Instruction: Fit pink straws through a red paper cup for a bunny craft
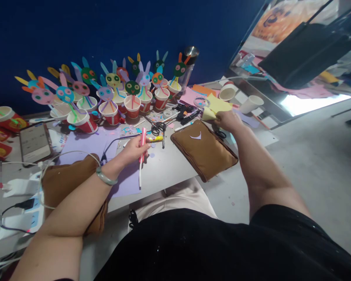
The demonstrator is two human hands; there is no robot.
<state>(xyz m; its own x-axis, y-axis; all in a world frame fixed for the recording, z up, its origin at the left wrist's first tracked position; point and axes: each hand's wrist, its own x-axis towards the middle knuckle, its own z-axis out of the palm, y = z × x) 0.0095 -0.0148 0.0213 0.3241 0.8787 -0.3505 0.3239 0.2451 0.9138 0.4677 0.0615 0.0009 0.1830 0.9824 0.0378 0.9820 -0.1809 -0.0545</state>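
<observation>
My left hand (134, 150) is closed round a slim pink-and-red stick (143, 138), held nearly upright over the table. A narrow white strip (140, 175) hangs below the same fingers; whether the two are joined I cannot tell. A yellow marker-like tube (155, 139) lies just beyond. Out to the right, my right hand (226, 120) has its fingers closed at the near edge of a yellow sheet of paper (219, 103), and a corner of it curls up. Dark-handled scissors (158, 128) lie between the hands.
Red paper cups (111, 117) bearing paper rabbit heads line the blue wall. Brown cushions (206, 150) lie at both sides, one under my left forearm. A phone (35, 142), a power strip (36, 218) and cables crowd the left. Loose cups (251, 104) lie at right.
</observation>
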